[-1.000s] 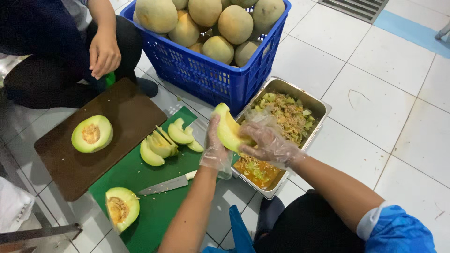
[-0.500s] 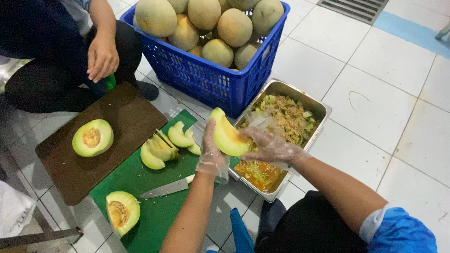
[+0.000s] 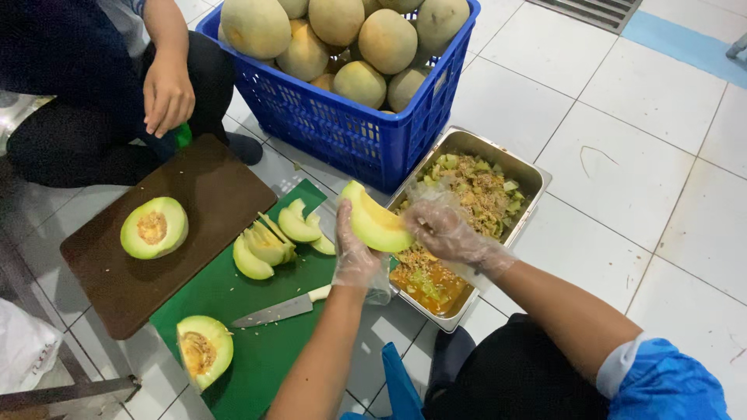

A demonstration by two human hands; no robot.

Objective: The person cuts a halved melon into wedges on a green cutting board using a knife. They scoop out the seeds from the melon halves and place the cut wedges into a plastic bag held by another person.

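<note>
Crate (image 3: 366,140): a blue plastic basket, filled with whole melons, is set on the tiled floor.
Boards: a green cutting board (image 3: 233,311) is laid beside a brown one (image 3: 202,202) carrying a melon half (image 3: 154,227).
Tray (image 3: 529,173): a steel pan is filled with seeds and scraps.
Melon wedge (image 3: 373,222): held over the tray's near edge.
Left hand (image 3: 354,249): gloved, closed around the wedge from below.
Right hand (image 3: 440,227): gloved, fingers pressed into the wedge's flesh.
Knife (image 3: 284,309): laid on the green board.
</note>
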